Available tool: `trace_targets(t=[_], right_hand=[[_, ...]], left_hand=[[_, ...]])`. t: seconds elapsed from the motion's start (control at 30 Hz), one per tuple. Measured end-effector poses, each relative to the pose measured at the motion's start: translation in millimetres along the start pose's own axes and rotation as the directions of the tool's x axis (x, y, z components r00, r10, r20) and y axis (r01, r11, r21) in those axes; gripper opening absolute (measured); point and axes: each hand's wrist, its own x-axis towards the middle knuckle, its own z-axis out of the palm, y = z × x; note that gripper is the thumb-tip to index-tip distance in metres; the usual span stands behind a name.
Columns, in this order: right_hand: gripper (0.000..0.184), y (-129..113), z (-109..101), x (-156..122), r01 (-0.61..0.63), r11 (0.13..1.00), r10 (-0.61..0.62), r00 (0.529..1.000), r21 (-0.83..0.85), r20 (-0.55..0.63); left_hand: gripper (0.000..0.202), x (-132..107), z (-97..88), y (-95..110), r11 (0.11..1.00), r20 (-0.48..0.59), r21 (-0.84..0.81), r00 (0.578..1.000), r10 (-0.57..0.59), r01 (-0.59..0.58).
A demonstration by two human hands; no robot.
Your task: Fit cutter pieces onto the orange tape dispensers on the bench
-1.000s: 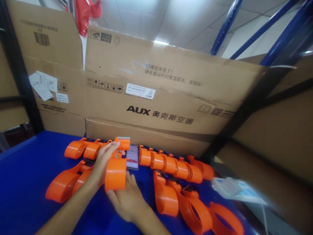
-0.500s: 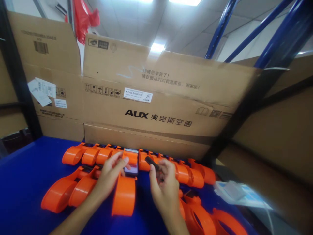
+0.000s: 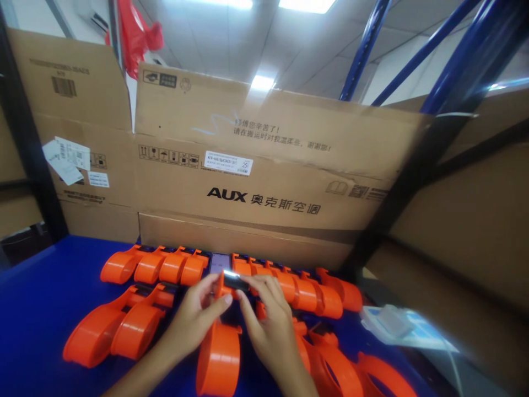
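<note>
An orange tape dispenser [image 3: 218,358] stands on the blue table [image 3: 37,298] in front of me. My left hand [image 3: 197,320] pinches its front end with thumb and fingers. My right hand [image 3: 270,328] presses a small black roller piece [image 3: 236,282] onto that front end, fingers closed on it. A phone [image 3: 219,262] lies flat just beyond the hands, between the dispensers in the back row.
Rows of orange tape dispensers lie at back left [image 3: 152,266], back right [image 3: 306,289], front left [image 3: 111,328] and front right [image 3: 351,369]. Large cardboard boxes [image 3: 264,182] wall the table's far side. A white and blue packet [image 3: 397,325] lies at the right. Blue rack struts [image 3: 363,49] rise behind.
The dispenser was lowered from the air onto the table. My right hand picked up the black piece and brought it to the dispenser's front end, where both hands have met.
</note>
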Motion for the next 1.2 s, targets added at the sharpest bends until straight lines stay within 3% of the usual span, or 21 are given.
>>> trace_targets(t=[0.3, 0.4, 0.5, 0.63, 0.73, 0.8, 0.9, 1.2], right_hand=[[0.033, -3, 17, -9, -0.038, 0.998, 0.036, 0.998, 0.04, 0.053], [0.037, -3, 18, -11, -0.107, 0.985, 0.104, 0.994, 0.133, 0.028], [0.037, 1, 20, -13, -0.168, 0.974, 0.166, 0.986, 0.151, 0.021], [0.042, 8, 34, -27, -0.154, 0.983, 0.17, 0.969, -0.102, 0.181], [0.053, 15, 47, -42, -0.112, 0.914, 0.247, 0.915, -0.389, 0.318], [0.051, 19, 52, -49, -0.058, 0.871, 0.282, 0.872, -0.488, 0.401], [0.044, 20, 52, -50, -0.023, 0.855, 0.293, 0.846, -0.518, 0.446], [0.039, 10, 43, -40, -0.028, 0.866, 0.289, 0.844, -0.5, 0.453]], left_hand=[[0.051, 3, 0.4, 2, 0.999, 0.012, 0.007, 0.999, -0.039, 0.038], [0.044, 0, -4.5, -3, 0.998, 0.026, 0.033, 0.998, -0.055, 0.054], [0.034, 1, -11.2, -5, 0.998, -0.028, 0.05, 0.999, -0.033, 0.035], [0.028, 6, -19.1, -6, 0.999, -0.126, 0.045, 0.992, 0.025, -0.019], [0.027, 8, -21.2, -6, 0.998, -0.138, 0.06, 0.99, 0.034, -0.026], [0.025, 7, -20.4, -6, 0.997, -0.125, 0.077, 0.991, 0.041, -0.032], [0.025, 5, -17.3, -6, 0.997, -0.097, 0.082, 0.995, 0.023, -0.016], [0.031, 6, -17.6, -11, 0.998, -0.054, 0.058, 0.999, -0.005, 0.008]])
